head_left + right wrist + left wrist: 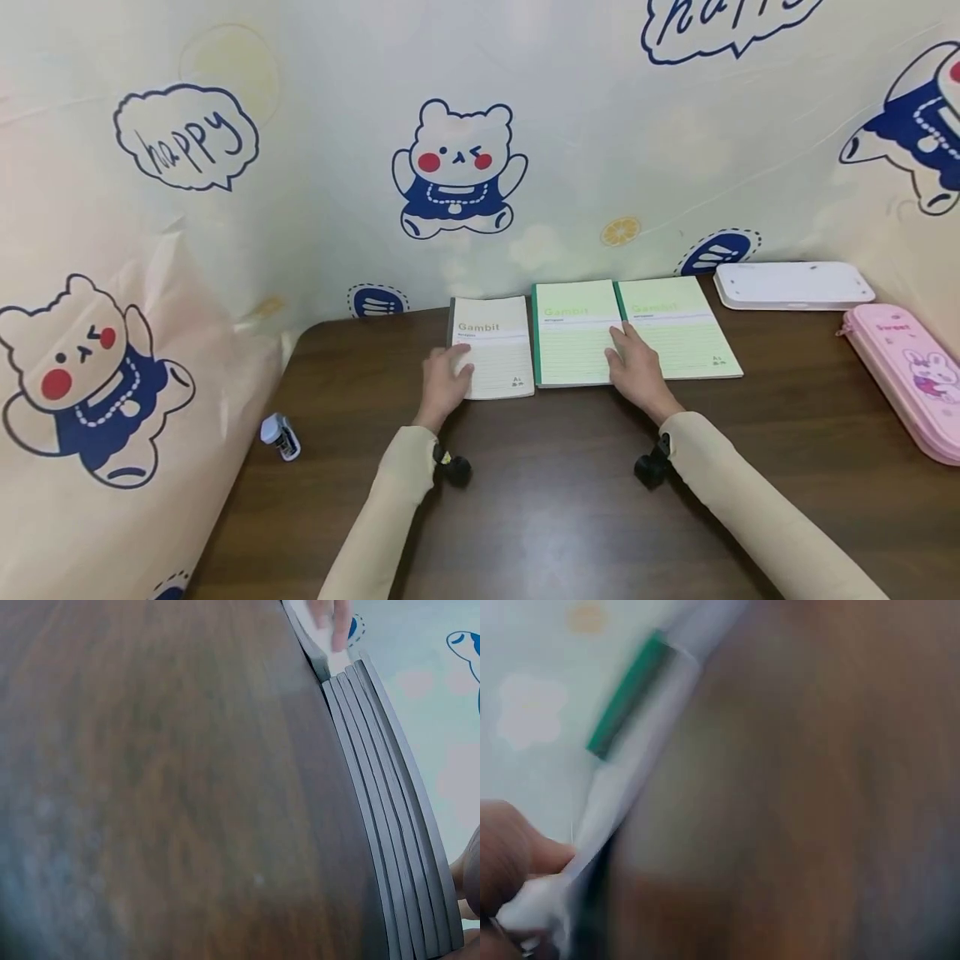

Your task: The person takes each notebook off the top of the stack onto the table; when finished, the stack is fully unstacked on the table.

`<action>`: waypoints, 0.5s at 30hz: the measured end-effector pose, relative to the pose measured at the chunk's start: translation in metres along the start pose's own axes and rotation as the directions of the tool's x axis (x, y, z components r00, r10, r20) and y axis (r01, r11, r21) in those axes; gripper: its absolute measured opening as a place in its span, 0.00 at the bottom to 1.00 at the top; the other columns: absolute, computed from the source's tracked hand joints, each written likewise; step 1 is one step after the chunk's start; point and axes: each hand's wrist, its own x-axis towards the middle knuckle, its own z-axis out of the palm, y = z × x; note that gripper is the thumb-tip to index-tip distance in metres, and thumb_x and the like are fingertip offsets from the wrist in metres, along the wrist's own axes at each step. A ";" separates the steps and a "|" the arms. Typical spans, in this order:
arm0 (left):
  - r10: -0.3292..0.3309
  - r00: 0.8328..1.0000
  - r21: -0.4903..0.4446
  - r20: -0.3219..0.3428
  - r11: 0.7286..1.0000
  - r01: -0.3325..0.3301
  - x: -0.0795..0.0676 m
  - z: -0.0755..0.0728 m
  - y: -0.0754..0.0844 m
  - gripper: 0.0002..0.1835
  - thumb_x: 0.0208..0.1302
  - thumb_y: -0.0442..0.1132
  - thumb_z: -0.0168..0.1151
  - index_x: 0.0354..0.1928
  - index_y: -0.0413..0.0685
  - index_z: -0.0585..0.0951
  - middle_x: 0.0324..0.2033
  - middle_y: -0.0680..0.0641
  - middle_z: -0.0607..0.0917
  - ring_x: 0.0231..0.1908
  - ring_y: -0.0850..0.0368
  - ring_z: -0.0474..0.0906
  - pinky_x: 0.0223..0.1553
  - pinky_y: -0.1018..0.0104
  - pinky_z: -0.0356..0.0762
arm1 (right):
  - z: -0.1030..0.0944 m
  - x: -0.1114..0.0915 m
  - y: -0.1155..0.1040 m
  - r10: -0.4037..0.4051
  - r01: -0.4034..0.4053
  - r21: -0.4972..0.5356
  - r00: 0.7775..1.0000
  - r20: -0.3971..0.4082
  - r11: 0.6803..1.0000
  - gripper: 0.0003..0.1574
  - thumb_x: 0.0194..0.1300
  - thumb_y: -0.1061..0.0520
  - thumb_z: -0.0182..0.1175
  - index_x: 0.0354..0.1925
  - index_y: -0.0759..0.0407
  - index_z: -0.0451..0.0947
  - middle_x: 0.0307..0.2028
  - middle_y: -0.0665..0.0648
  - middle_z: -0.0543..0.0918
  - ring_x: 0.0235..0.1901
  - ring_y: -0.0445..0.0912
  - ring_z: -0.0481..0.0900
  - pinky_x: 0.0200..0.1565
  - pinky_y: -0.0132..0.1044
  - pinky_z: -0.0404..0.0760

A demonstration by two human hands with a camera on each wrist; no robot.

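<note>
My left hand (444, 385) rests at the left side of a small notebook (495, 354) with a grey spine and "Gambit" on its cover, fingers over the cover. To its right lie two green-spined notebooks, a left one (572, 350) and a right one (678, 329), side by side. Across the line between those two rests my right hand (637, 371), its fingers reaching onto the covers. In the right wrist view several stacked page edges (397, 817) show beside that hand. The left wrist view is blurred, with a finger (551, 856) at a white page edge.
A white case (793, 286) lies at the back right, next to a pink pencil case (907, 375) with a rabbit on it. Near the table's left edge lies a small blue-and-white bottle (281, 436). A printed cloth (322, 167) hangs right behind the brown table (540, 508).
</note>
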 end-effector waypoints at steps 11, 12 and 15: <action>0.025 0.999 0.194 0.026 0.980 -0.030 0.001 -0.002 0.012 0.18 0.64 0.36 0.62 0.56 0.46 0.81 0.64 0.34 0.66 0.64 0.38 0.56 0.62 0.41 0.56 | -0.003 0.000 -0.003 -0.010 0.010 -0.010 1.000 0.002 1.000 0.30 0.74 0.62 0.44 0.70 0.73 0.57 0.73 0.75 0.48 0.72 0.67 0.48 0.69 0.62 0.53; 0.033 0.999 0.187 0.016 0.982 -0.035 0.001 -0.001 0.016 0.18 0.63 0.36 0.62 0.55 0.45 0.81 0.64 0.34 0.66 0.65 0.37 0.56 0.63 0.40 0.55 | -0.002 0.000 -0.002 -0.008 0.008 -0.007 1.000 0.007 1.000 0.30 0.74 0.62 0.44 0.70 0.73 0.56 0.73 0.75 0.48 0.73 0.67 0.47 0.69 0.62 0.53; 0.082 0.997 0.129 0.015 0.988 -0.083 0.003 0.006 0.034 0.19 0.64 0.37 0.61 0.56 0.43 0.80 0.65 0.32 0.66 0.67 0.36 0.56 0.66 0.41 0.55 | -0.001 0.000 -0.002 0.001 -0.001 -0.001 1.000 0.013 1.000 0.30 0.74 0.62 0.44 0.70 0.72 0.56 0.73 0.74 0.47 0.73 0.67 0.47 0.69 0.62 0.52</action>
